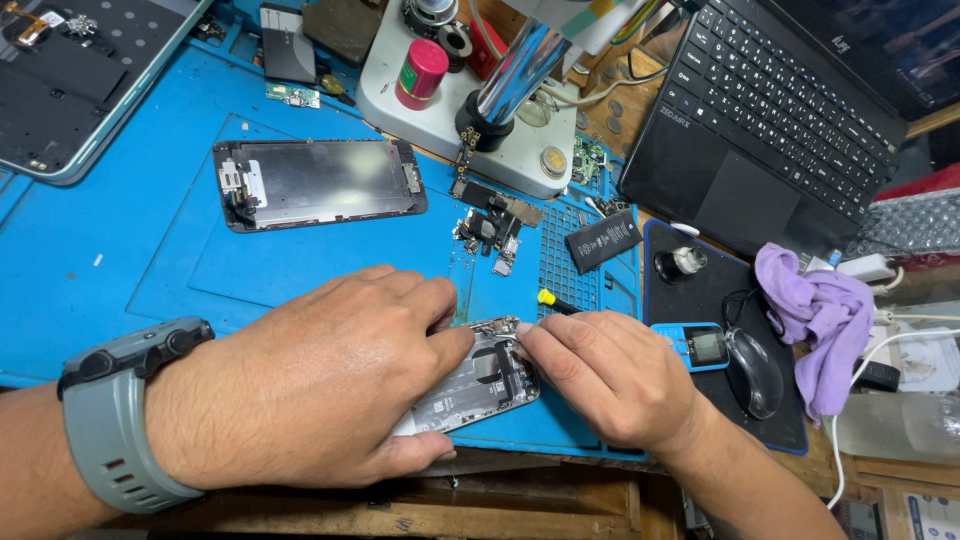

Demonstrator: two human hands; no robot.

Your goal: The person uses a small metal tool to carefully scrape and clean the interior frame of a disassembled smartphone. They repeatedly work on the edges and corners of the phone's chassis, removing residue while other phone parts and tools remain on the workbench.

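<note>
Opened silver smartphone body [478,385] with its insides showing, sitting at the front edge of the blue silicone repair mat [120,270], just right of middle. Left hand [310,385], grey chunky watch [125,415] on the wrist, laid flat over the phone's left half, fingers closed down on it and pinning it to the mat. Right hand [610,375] pinched tight on a thin screwdriver with a yellow collar and black handle [553,300], tip hidden behind the fingertips at the phone's top right corner. Detached phone screen panel [318,182] lying face down further back near the mat's middle, well apart from the hands. Loose bits of phone boards and flex parts [490,225] between that and the white microscope base [450,110] at the back edge. Black laptop [780,110] off the back right corner, purple cloth [815,315] and black mouse [753,370] off the right edge.
</note>
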